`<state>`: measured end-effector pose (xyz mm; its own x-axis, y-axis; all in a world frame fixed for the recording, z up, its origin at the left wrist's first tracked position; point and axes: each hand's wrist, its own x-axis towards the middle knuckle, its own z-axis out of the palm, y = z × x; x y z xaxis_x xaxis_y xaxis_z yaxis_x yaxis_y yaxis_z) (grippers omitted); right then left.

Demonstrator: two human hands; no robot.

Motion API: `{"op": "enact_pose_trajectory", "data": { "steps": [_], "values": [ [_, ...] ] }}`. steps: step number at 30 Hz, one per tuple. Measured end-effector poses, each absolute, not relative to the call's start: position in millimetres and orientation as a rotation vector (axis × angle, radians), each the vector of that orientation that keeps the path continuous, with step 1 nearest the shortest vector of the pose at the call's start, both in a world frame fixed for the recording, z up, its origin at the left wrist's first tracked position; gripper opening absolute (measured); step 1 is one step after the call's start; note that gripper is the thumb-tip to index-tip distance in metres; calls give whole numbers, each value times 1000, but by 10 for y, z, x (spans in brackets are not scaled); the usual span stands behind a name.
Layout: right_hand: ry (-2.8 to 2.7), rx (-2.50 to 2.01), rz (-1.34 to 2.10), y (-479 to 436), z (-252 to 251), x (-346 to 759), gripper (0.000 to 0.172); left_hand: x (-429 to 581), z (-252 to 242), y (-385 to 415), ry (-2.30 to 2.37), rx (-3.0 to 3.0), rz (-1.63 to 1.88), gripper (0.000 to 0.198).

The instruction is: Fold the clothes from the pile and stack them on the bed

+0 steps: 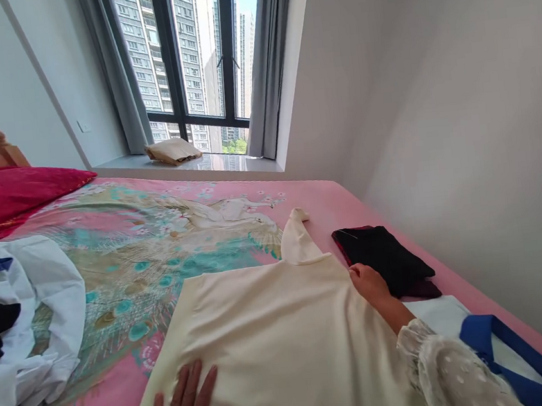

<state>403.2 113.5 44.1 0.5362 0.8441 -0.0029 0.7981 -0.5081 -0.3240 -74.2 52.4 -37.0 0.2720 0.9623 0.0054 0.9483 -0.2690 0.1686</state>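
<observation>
A cream garment (284,331) lies spread over the front of the bed, with a narrow sleeve-like piece (299,239) sticking out at its far edge. My left hand (188,405) rests flat on its left part, fingers spread. At the far right corner, my right hand (369,283) is closed in a pinch on the garment's edge. Just beyond that hand lies a folded black garment (383,256) with dark red cloth under it. A white garment with a blue collar (504,353) is partly hidden behind my right sleeve.
The bed has a pink sheet (318,191) with a bird and feather print. Rumpled white clothing (55,271) with black and blue parts lies at left, near a red pillow (23,193). A brown paper bag (173,151) sits on the window sill. A wall borders the right side.
</observation>
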Motion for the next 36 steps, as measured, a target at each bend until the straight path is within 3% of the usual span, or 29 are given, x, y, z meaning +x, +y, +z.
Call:
{"op": "enact_pose_trajectory", "data": {
  "steps": [4,8,15,21,25,31,33,36],
  "values": [
    [-1419,-2322,319,1418,402,3927,27,-921,-199,1033,1766,2274,339,46],
    [-1441,-2208,488,1801,282,3734,30,-1084,5,2049,1772,2313,511,50],
    [-1473,-2122,502,2432,192,3302,29,-916,115,3236,1799,2241,200,48],
    [-1382,-2286,462,2896,52,3078,37,-923,215,3313,1638,2187,157,28],
    [-1344,-2289,428,3019,-15,2993,27,-1108,269,3294,1576,2003,438,31],
    [-1387,-2127,329,2958,135,2655,35,-1064,170,3215,2036,1882,516,43],
    [-1503,-2003,335,2699,127,2428,32,-913,78,3063,2120,2056,661,48],
    [-1921,-1623,350,2084,-18,2204,37,-740,-132,2744,1751,2523,646,51]
  ]
}}
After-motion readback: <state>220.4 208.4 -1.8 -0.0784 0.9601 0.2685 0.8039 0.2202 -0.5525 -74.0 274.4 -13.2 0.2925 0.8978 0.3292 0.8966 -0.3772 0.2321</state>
